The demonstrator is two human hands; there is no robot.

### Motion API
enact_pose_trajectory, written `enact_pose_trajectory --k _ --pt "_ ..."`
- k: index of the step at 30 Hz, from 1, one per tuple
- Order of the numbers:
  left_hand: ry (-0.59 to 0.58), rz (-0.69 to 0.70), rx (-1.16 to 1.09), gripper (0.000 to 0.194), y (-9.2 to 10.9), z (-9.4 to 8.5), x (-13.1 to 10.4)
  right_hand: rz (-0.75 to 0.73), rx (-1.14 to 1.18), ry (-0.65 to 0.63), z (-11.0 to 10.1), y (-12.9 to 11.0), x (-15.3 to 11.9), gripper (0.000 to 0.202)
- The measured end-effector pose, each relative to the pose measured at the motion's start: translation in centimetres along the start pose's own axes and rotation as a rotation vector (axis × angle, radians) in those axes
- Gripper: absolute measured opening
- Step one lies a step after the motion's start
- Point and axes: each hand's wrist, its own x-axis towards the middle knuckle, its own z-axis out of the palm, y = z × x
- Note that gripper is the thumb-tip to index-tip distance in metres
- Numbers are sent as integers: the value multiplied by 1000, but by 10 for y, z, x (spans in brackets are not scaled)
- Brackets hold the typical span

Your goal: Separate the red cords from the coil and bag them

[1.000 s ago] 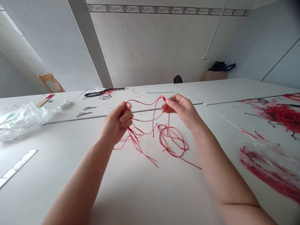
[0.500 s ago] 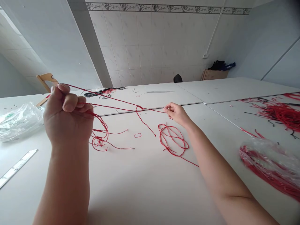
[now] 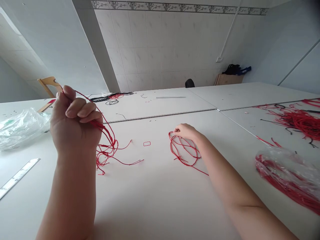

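My left hand (image 3: 78,116) is raised at the left, fingers curled round several strands of a braided red cord (image 3: 106,133). One strand arches from near its thumb over to the right, and the loose ends hang down to the table in a tangle. A second coil of red cord (image 3: 186,163) lies in loose loops on the white tabletop. My right hand (image 3: 186,131) reaches down over the top of that coil, thumb and fingers pinched at its upper left edge. Between the two bunches lies a small red rectangular outline (image 3: 147,144).
A clear plastic bag (image 3: 22,128) and a ruler (image 3: 18,178) lie at the left. Black and red cords (image 3: 112,97) sit at the back. On the right are a red cord pile (image 3: 305,121) and a plastic bag of red cord (image 3: 287,180). Another ruler (image 3: 171,97) lies farther back.
The cord stretched between my hands has gone slack and dropped over to my left hand's side. My right hand has let go of it and moved down to the coil.
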Motion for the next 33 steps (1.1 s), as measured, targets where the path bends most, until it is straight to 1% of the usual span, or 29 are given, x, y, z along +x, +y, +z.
enact_pose_trajectory --k 3,6,8,9,11,15,16,18,21,23,25,29,30,33 --pt "42 -12 -67 41 -3 5 -1 8 -42 6 16 -3 7 29" --pt "69 4 -56 37 -5 7 -1 4 -50 17 31 -7 13 30" --pt "71 -5 -43 35 -5 8 -1 2 -38 17 34 -7 14 28" --pt "70 -9 -42 34 -5 8 -1 2 -26 21 31 -7 14 26" --pt "64 -17 -47 35 -6 9 -1 1 14 48 19 -6 11 22" --pt "53 -15 -55 36 -8 9 -1 -29 147 166 -26 -1 -8 20" --pt "48 -21 -53 36 -9 8 -1 -54 217 199 -37 0 -15 22" --pt "33 -39 -45 37 -11 8 -1 -138 440 261 -55 -1 -30 26" --pt "2 -78 -18 40 -19 9 0 -274 769 326 -69 -9 -49 31" --pt "-36 -120 30 37 -27 9 2 -335 867 335 -71 -18 -59 30" --pt "-86 -188 110 29 -41 6 4 -389 921 326 -70 -29 -67 28" --pt "-183 -394 284 13 -80 -7 8 -484 977 262 -68 -45 -79 27" --pt "-218 -448 322 13 -90 -11 8 -504 987 241 -69 -48 -82 27" --pt "-322 -566 429 21 -118 -23 6 -560 1017 184 -70 -53 -90 28"
